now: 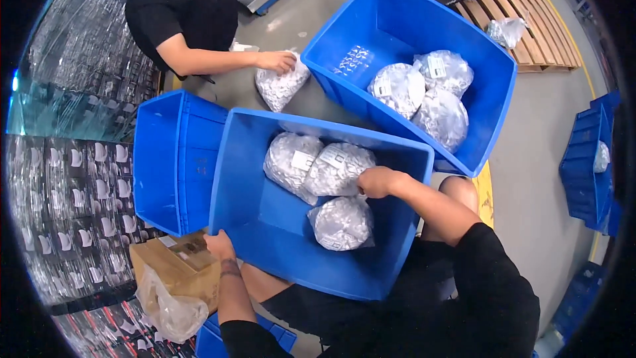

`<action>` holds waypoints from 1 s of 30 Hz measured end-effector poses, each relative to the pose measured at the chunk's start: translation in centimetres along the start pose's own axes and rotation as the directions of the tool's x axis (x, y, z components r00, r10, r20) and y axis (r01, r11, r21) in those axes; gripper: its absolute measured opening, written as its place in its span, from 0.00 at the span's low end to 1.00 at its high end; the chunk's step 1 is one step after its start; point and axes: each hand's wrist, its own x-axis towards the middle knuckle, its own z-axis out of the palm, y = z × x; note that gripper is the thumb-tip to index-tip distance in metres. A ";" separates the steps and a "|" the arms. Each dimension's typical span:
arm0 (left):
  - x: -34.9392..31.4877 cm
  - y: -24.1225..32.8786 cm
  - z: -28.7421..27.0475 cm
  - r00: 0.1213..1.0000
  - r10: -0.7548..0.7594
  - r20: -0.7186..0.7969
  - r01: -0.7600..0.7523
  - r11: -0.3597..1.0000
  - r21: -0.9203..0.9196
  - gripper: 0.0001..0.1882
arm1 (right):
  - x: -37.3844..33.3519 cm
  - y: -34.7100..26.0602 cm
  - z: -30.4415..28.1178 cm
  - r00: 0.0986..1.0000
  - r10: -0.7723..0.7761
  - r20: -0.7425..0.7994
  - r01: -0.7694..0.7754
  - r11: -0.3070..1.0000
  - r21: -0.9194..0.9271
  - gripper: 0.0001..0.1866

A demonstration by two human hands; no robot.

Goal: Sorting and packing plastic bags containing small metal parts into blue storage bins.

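In front of me a large blue plastic bin (271, 235) holds three clear bags of small whitish pieces. My right hand (376, 182) reaches in over the bin's right side, its fingers closed on the edge of a labelled bag (336, 167). Against that bag's left side leans another bag (289, 159), also with a white label. A third bag (342, 224) lies nearer to me, apart from my hand. At the bin's left rim, my left hand (220, 245) grips the edge with its fingers partly hidden.
A second blue bin (497, 116) with three similar bags stands beyond mine; stacked blue bins (156, 159) are at left. A cardboard box (175, 268) sits near my left forearm. One co-worker's hand (277, 61) touches a bag (281, 86) on the floor. A wooden pallet (540, 33) lies far right.
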 end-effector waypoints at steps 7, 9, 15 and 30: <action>0.6 -0.6 1.0 1.000 0.005 -0.020 -0.006 1.000 -0.013 0.23 | -0.2 -0.2 0.0 0.997 -0.040 -0.068 0.045 0.996 0.073 0.11; 0.6 -0.8 1.2 0.999 0.048 -0.022 -0.049 0.998 -0.043 0.23 | 0.1 0.2 0.9 0.987 0.064 -0.146 -0.057 0.997 0.055 0.12; 1.3 -0.9 1.1 0.999 0.048 0.003 -0.048 0.999 0.000 0.23 | -0.5 -0.8 -0.6 0.995 0.058 0.080 -0.056 0.998 -0.032 0.32; 1.3 -1.1 1.2 1.000 -0.012 0.024 0.011 1.000 0.028 0.25 | -0.2 -1.0 -0.7 0.981 -0.002 0.195 0.004 1.000 -0.010 0.21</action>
